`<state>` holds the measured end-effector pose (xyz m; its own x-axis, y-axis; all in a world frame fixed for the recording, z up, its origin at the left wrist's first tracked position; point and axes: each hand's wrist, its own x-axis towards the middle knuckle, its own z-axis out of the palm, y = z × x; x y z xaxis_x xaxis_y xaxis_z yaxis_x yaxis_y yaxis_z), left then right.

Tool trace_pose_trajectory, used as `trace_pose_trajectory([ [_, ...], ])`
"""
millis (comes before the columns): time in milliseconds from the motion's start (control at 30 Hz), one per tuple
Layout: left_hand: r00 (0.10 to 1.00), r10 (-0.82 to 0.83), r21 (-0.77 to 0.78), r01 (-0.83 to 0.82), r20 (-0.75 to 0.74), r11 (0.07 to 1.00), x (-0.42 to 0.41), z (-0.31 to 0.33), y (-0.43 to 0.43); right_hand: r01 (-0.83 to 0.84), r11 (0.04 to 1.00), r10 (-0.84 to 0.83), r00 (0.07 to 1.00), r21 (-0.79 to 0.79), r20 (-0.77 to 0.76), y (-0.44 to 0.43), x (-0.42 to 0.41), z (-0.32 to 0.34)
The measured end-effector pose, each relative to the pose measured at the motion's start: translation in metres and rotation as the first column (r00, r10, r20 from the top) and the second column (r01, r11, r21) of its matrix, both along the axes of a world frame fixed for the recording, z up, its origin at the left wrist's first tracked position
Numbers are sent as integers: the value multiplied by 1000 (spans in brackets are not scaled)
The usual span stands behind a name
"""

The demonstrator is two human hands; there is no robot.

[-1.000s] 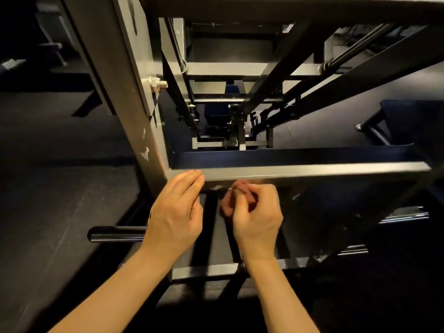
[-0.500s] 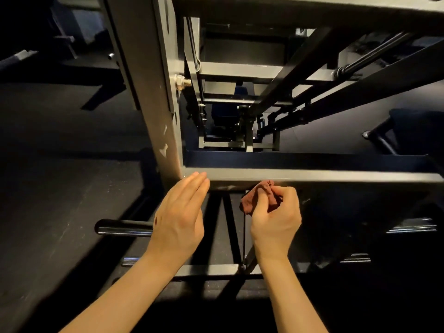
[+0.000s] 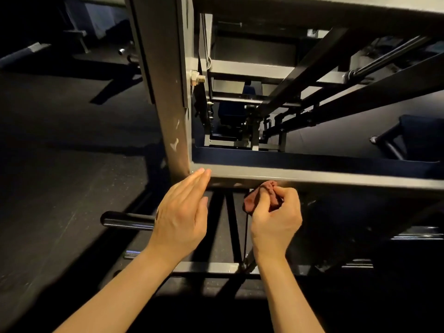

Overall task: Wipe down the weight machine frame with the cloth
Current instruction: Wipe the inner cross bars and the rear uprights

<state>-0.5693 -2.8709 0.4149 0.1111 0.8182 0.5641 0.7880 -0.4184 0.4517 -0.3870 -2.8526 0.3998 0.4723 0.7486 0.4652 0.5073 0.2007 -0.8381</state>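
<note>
cloth [image 3: 251, 201]: soft, light wad, pinched in my right hand [image 3: 276, 219], its top touching the frame [image 3: 336, 176] bar's lower edge | left hand [image 3: 182, 212]: fingers straight, tips at bar corner, holding nothing | handling: cloth likely squashes and slips, so grip the whole wad; frame looks rigid

**One head-worn view, looking down at close range**

The single wide-angle camera sits on the person's head and faces forward and down. Both arms enter from the bottom edge. The left grip [image 3: 180, 212] and right grip [image 3: 276, 219] sit in the lower middle, close to the lens. The machine frame [image 3: 312, 175] stands just beyond them. Its cross bar runs across mid-picture and its post [image 3: 168, 92] climbs to the top edge, seen from near. Dark floor [image 3: 60, 152] fills the left side.
</note>
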Motion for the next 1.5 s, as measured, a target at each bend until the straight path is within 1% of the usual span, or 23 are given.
trace_pose_trajectory([
  [67, 999, 3, -20, -2, 39, 1000, 0, 1, -2, -133, 989, 130, 989, 58, 67, 1, -40, -1],
  [100, 999, 2, -15, -2, 49, 1000, -1, 2, -2, -221, 973, 209, 966, 68, 153, 1, -60, 0],
  [167, 999, -9, 1, 9, 49, 1000, -3, 5, -1, -349, 936, 319, 897, 46, 307, 1, -77, 3],
  [200, 999, -16, 7, 15, 43, 1000, -4, 6, 0, -371, 928, 344, 881, 25, 325, 2, -72, 5],
  [267, 999, -21, -5, 21, 46, 1000, -8, 7, 1, -319, 948, 306, 915, 8, 263, 0, -39, 6],
  [333, 997, -22, -45, 25, 68, 999, -9, 6, -1, -191, 981, 191, 974, -13, 119, -6, 1, 9],
  [400, 996, -17, -59, 22, 86, 998, -7, 5, -1, -120, 992, 122, 991, -31, 46, -8, 9, 7],
  [467, 996, -13, -63, 18, 92, 998, -5, 6, -2, -189, 981, 191, 977, -29, 96, -3, -24, 4],
  [533, 994, -4, -91, 14, 111, 996, -4, 10, -3, -364, 928, 373, 900, -83, 227, -1, -69, 3],
  [567, 994, -5, -106, 17, 110, 994, -4, 11, -4, -421, 901, 434, 866, -108, 247, -2, -79, 1],
  [600, 995, -9, -117, 21, 98, 993, -5, 13, -5, -429, 894, 448, 862, -128, 238, -4, -79, 0],
  [633, 996, -13, -124, 23, 85, 992, -5, 14, -5, -403, 908, 419, 884, -117, 206, -4, -67, 0],
  [733, 994, 19, -147, -3, 111, 989, -6, 14, -5, -277, 959, 283, 954, -66, 96, -6, -5, 4],
  [833, 988, 63, -156, -41, 142, 987, -2, 13, -6, -307, 949, 312, 946, -63, 85, -2, -6, 13],
  [900, 976, 96, -172, -62, 193, 983, 6, 14, -8, -421, 901, 432, 895, -106, 114, 0, -35, 23],
  [967, 947, 183, -179, -138, 264, 974, 16, 16, -19, -536, 832, 550, 830, -143, 94, 0, -49, 32],
  [1067, 856, 405, -139, -380, 321, 914, 30, 16, -48, -562, 796, 571, 820, -226, -30, -1, -24, 47],
  [1100, 839, 437, -135, -416, 323, 899, 36, 12, -56, -561, 784, 565, 822, -266, -69, -1, -12, 50],
  [1200, 871, 382, -130, -360, 310, 924, 62, 3, -67, -609, 711, 588, 789, -352, -179, 2, 12, 55],
  [1267, 862, 350, -171, -307, 366, 936, 81, 5, -63, -694, 634, 627, 719, -339, -299, 4, 17, 60],
  [1333, 804, 390, -202, -333, 450, 921, 97, 9, -56, -758, 569, 654, 652, -320, -383, 6, 22, 64],
  [1433, 694, 447, -240, -379, 565, 894, 114, 13, -46, -779, 551, 691, 627, -299, -359, 13, 37, 69],
  [1500, 620, 456, -267, -377, 638, 887, 122, 12, -39, -819, 503, 734, 573, -275, -364, 19, 47, 75],
])
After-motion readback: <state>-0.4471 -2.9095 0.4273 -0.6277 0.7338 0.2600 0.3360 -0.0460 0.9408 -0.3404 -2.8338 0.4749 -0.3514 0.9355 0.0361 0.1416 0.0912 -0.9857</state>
